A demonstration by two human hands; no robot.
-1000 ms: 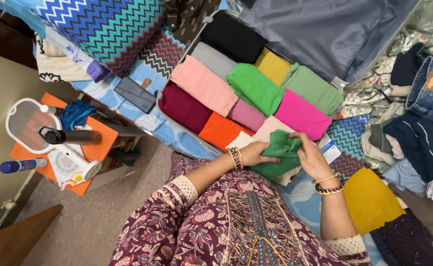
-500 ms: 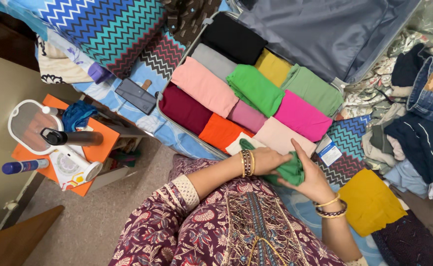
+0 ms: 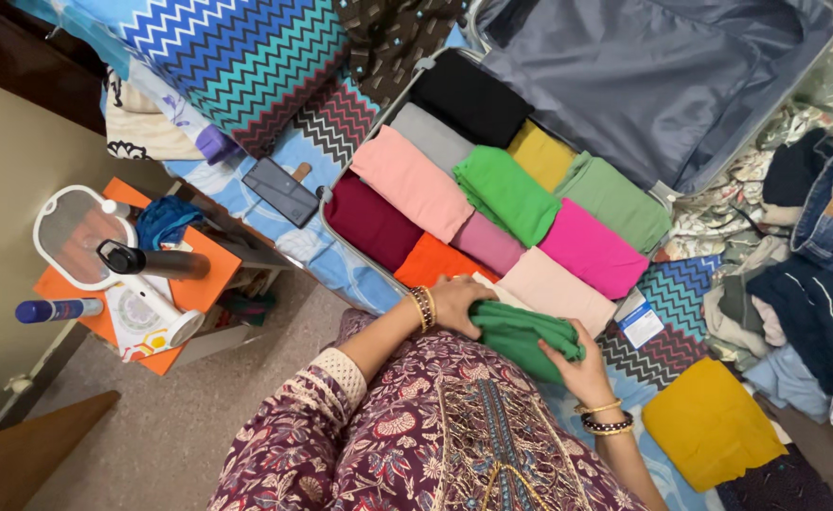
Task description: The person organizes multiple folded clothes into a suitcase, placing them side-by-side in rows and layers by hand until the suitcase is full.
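rolled cloth [image 3: 521, 339] before suitcase [image 3: 663, 85] | phone [image 3: 282, 191] left of suitcase | clothes pile [image 3: 805, 274] right

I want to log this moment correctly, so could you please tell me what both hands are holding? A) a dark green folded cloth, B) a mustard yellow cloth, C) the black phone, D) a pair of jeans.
A: the left hand and right hand both have a grip on the dark green folded cloth at the near edge of the open suitcase.
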